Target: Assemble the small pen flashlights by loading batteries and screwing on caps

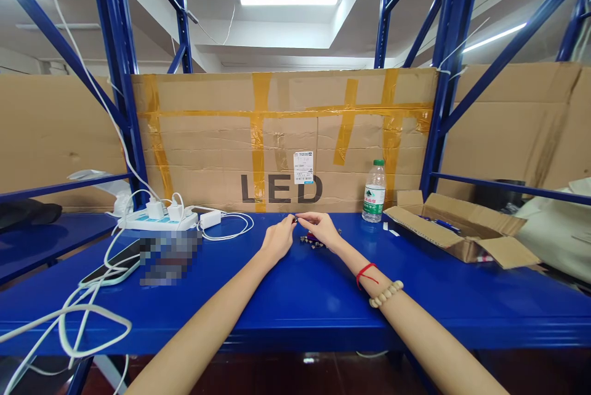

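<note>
My left hand [279, 239] and my right hand [319, 227] meet over the middle of the blue shelf top. Between their fingertips is a small dark, shiny metal piece [295, 219], too small to name, which both hands pinch. Under and beside my right hand lies a little pile of small dark metal parts [314, 243], partly hidden by that hand. A red string and a beaded bracelet [386, 295] circle my right forearm.
On the left a white power strip [159, 220] with chargers, a phone [113, 263] and loose white cables lie on the shelf [295, 303]. A water bottle [373, 192] and an open cardboard box [455, 229] stand right. Taped cardboard [207, 143] closes the back.
</note>
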The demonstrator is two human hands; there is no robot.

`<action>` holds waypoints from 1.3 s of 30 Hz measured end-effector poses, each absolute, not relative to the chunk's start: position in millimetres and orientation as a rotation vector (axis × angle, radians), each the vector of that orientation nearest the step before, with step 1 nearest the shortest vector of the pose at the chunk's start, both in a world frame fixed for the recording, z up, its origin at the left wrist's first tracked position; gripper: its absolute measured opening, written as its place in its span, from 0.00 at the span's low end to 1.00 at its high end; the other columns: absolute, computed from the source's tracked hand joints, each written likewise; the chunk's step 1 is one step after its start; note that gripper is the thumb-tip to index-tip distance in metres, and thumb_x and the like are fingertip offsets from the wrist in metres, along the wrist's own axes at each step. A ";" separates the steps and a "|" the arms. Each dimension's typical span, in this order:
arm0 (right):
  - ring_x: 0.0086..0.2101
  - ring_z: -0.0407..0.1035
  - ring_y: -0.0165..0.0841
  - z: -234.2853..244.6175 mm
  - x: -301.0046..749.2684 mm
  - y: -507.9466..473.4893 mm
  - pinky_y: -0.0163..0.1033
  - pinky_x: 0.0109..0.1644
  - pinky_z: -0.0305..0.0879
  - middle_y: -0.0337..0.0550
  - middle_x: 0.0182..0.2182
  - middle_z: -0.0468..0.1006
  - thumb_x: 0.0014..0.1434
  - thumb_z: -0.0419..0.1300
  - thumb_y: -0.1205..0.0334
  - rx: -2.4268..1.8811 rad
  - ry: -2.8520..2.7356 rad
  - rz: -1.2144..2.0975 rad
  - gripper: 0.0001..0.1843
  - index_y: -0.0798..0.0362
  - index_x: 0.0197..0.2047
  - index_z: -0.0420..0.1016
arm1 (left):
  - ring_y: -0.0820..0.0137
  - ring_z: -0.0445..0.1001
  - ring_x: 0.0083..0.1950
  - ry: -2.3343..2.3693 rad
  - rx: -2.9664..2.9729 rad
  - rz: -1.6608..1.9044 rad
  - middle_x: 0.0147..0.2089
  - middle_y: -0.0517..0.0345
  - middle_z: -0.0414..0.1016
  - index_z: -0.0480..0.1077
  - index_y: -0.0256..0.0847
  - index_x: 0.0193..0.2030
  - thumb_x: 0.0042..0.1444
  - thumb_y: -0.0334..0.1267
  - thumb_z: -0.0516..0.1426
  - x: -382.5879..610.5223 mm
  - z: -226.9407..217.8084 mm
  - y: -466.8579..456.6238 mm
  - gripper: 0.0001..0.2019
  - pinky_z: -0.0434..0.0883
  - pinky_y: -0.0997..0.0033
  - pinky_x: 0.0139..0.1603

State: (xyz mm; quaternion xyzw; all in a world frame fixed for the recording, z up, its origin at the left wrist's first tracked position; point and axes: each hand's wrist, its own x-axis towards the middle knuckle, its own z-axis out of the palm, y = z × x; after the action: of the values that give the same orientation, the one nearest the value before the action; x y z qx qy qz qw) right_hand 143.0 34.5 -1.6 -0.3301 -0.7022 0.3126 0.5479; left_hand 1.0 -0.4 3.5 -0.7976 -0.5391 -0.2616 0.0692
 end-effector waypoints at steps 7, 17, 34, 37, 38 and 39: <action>0.22 0.67 0.28 -0.3 143.3 32.3 0.33 0.23 0.64 0.47 0.30 0.79 0.43 0.61 0.54 -0.844 -1.678 0.698 0.18 0.57 0.36 0.78 | 0.69 0.70 0.46 -1.584 -2.427 -0.824 0.47 0.54 0.70 0.58 0.41 0.44 0.63 0.36 0.39 0.7 1.0 2.3 0.10 0.65 0.73 0.43; 0.19 0.64 0.26 -1.1 146.0 32.7 0.33 0.22 0.62 0.46 0.28 0.79 0.42 0.61 0.54 -0.831 -1.716 0.720 0.19 0.57 0.36 0.78 | 0.67 0.70 0.47 -1.641 -2.431 -0.681 0.49 0.53 0.70 0.57 0.42 0.47 0.63 0.37 0.38 0.3 1.1 1.3 0.12 0.66 0.71 0.40; 0.16 0.61 0.25 -1.5 144.2 29.4 0.32 0.21 0.60 0.42 0.21 0.76 0.45 0.61 0.53 -0.884 -1.747 0.659 0.17 0.57 0.34 0.78 | 0.66 0.70 0.48 -1.583 -2.403 -0.688 0.50 0.52 0.69 0.58 0.41 0.46 0.62 0.37 0.39 0.2 -2.7 5.1 0.11 0.66 0.70 0.40; 0.18 0.61 0.25 -0.6 143.5 28.1 0.32 0.21 0.60 0.44 0.24 0.77 0.43 0.62 0.53 -0.904 -1.610 0.709 0.17 0.58 0.33 0.78 | 0.66 0.71 0.46 -1.570 -2.397 -0.726 0.48 0.54 0.71 0.58 0.41 0.46 0.62 0.39 0.40 1.4 -1.9 4.3 0.11 0.66 0.71 0.38; 0.18 0.61 0.24 0.0 143.4 27.9 0.32 0.21 0.61 0.44 0.26 0.77 0.43 0.62 0.53 -0.910 -1.555 0.728 0.17 0.58 0.33 0.78 | 0.66 0.72 0.45 -1.573 -2.393 -0.735 0.46 0.54 0.71 0.58 0.41 0.45 0.62 0.39 0.40 1.7 -1.3 3.7 0.11 0.66 0.71 0.37; 0.18 0.61 0.24 0.6 143.6 27.9 0.32 0.21 0.61 0.44 0.28 0.77 0.43 0.62 0.52 -0.919 -1.505 0.742 0.18 0.57 0.33 0.77 | 0.66 0.72 0.44 -1.577 -2.390 -0.744 0.45 0.55 0.72 0.58 0.41 0.45 0.62 0.39 0.41 2.0 -0.5 3.0 0.10 0.66 0.72 0.36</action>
State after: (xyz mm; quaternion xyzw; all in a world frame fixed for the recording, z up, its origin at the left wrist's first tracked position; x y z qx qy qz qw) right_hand 143.6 27.9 0.6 -0.3926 -0.6429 0.3171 0.5762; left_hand 2.0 3.0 -0.5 -0.8045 -0.5308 -0.2502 0.0913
